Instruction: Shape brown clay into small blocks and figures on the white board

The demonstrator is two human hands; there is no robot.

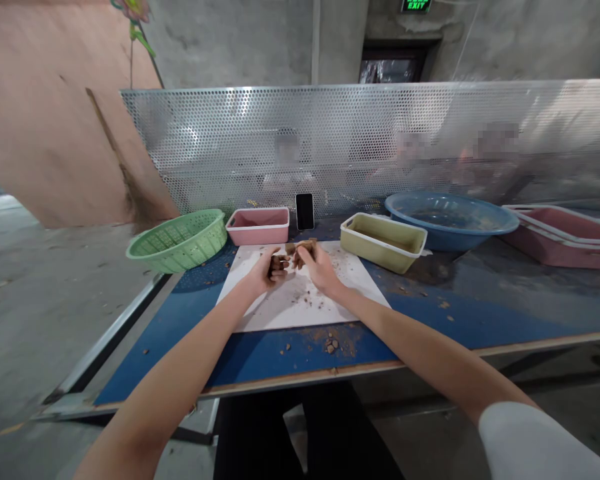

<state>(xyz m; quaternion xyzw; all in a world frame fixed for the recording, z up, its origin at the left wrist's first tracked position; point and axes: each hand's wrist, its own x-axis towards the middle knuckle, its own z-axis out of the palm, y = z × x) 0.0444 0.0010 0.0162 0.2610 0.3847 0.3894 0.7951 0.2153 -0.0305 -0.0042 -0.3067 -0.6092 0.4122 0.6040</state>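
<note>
Reaching over the white board [280,318], you've left hand [270,269] half-curled, right hand [318,265] bent beside brown lumps [308,242], any grip impossible to tell.

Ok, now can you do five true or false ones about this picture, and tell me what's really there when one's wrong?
1. The left hand and the right hand are over the white board. True.
2. The big round basin is red. False: the basin is blue.
3. Brown crumbs lie on the white board. True.
4. The green basket is at the right end of the row. False: the green basket is at the left end, beside a pink tub.
5. The phone lies flat. False: the phone stands upright behind the white board.
</note>
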